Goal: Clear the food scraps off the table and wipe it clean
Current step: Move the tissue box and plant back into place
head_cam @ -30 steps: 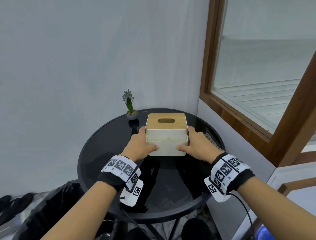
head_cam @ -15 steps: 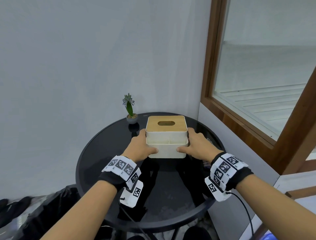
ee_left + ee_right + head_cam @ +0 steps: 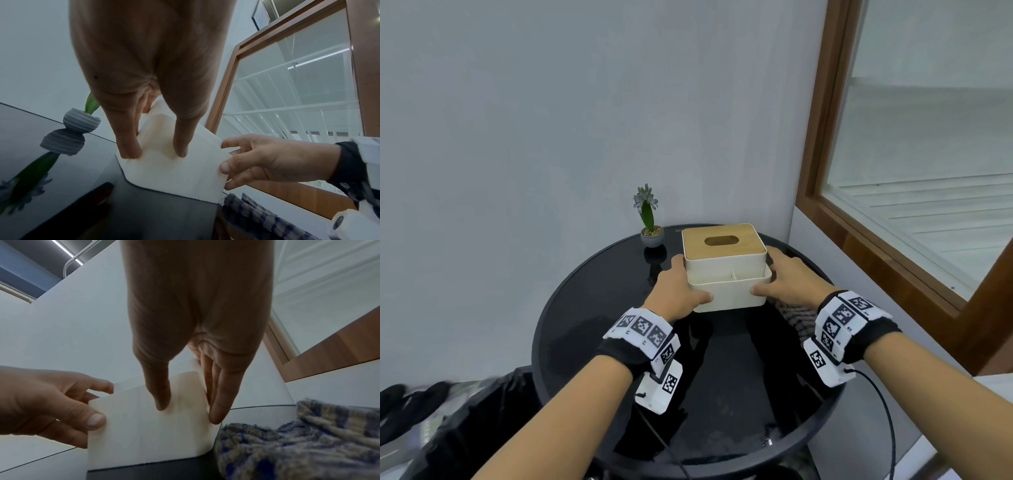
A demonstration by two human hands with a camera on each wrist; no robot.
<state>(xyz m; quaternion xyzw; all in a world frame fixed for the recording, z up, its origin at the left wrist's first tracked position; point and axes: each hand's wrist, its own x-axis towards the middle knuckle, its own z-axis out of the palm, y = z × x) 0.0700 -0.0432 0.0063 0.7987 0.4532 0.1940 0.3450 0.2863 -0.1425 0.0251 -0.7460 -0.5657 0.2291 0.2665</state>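
Standing against a pale wall beside a wood-framed window [image 3: 893, 212], a round black glass tabletop [image 3: 592, 308] is carrying everything here, and the cream tissue box [image 3: 726, 270] with its wooden slotted lid is serving as the landmark, sitting toward the tabletop's far side. A black bin bag [image 3: 465, 428] is showing low to the near left of the box, off the tabletop's edge.

The left hand [image 3: 678, 291] is gripping the box's left side: its thumb is lying across the near front face while its fingers [image 3: 129, 146] are running down the left wall, curled round the corner. The right hand [image 3: 787, 277] is gripping the box's right side in the same way, thumb on the front face and fingers [image 3: 218, 410] pressing along the right wall. Both hands are closing on the box and holding nothing else. The box's base is looking level with the glass; whether it is touching or just lifted cannot be told.

A blue-and-beige checked cloth [image 3: 298, 434] is lying bunched on the tabletop just to the near right of the box, under the right wrist. A small potted plant [image 3: 650, 226] in a grey ribbed pot is standing just left of the box's far corner, apart from it. No food scraps are showing plainly on the glass around the box.
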